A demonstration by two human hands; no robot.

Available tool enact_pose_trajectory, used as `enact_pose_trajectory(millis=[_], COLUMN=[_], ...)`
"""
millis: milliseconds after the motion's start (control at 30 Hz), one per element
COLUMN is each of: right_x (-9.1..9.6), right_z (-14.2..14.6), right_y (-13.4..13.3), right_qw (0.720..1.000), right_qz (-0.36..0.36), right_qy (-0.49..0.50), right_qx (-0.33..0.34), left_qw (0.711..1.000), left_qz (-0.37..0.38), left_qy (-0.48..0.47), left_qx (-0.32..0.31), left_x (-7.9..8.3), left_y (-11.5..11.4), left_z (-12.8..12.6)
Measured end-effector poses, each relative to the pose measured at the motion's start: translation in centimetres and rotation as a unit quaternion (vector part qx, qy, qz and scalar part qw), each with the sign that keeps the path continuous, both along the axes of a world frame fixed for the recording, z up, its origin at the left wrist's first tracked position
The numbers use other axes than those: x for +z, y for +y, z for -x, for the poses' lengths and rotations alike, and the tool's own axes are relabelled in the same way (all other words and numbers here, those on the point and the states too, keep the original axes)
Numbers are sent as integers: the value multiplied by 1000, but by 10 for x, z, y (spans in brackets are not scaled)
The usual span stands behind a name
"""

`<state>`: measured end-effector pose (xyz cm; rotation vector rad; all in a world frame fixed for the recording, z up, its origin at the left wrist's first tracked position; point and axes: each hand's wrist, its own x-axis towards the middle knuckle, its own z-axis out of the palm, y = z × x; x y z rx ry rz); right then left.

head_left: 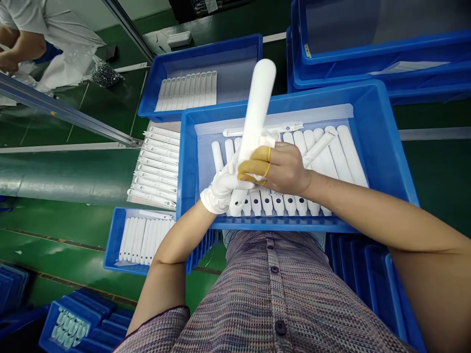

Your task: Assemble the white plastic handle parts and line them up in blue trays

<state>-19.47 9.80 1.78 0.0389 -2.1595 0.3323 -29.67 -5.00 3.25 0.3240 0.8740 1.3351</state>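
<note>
My left hand point(222, 185), in a white glove, is closed around the lower part of a long white rounded plastic casing point(259, 93), held tilted above a blue bin. Yellow finger cots cover fingertips of my right hand point(281, 166), which is closed against the casing. A crumpled white cloth point(270, 138) shows between that hand and the casing; its lower part is hidden. Below, a row of similar white casings point(344, 152) lies in the blue bin point(390, 162). A narrow slotted white strip point(319, 147) rests across them, and another strip point(265, 129) lies along the bin's far side.
Slotted white strips point(158, 164) are lined up left of the bin. Another blue bin point(235, 54) behind holds more parts, as does a small blue bin point(114, 240) at lower left. Stacked blue bins point(338, 61) stand at back right. A metal rail point(73, 110) separates a seated person point(27, 44).
</note>
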Motion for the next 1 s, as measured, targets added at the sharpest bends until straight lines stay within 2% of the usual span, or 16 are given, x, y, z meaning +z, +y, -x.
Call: enact_pose_trajectory(millis=[67, 133, 200, 267, 400, 500, 700, 867, 933, 1000], right_x=[0, 7, 19, 29, 33, 26, 24, 26, 23, 19], right_z=[1, 4, 6, 3, -13, -21, -22, -15, -12, -9], right_y=[3, 17, 35, 46, 42, 36, 25, -2, -16, -31], right_qw=[999, 996, 989, 980, 947, 920, 906, 904, 897, 889], right_qz=[-20, 12, 77, 153, 308, 382, 421, 415, 414, 414], right_qy=[44, 89, 103, 94, 69, 85, 38, 15, -29, -89], right_qx=[20, -19, -69, -87, -56, -25, -8, 103, 155, 173], left_qw=[999, 997, 997, 997, 994, 994, 990, 987, 985, 984], left_qz=[-37, -71, -74, -70, -75, -56, -50, -79, -91, -93], left_qy=[18, 11, -4, -14, -39, -38, -34, -40, -55, -57], left_qx=[5, 1, 6, 28, 69, 87, 125, 137, 133, 144], left_x=[-1, 0, 5, 10, 15, 16, 10, -2, -4, -1], left_y=[0, 1, 3, 6, 12, 15, 19, 19, 18, 17], left_z=[1, -2, -6, -8, -3, 4, 12, 17, 17, 16])
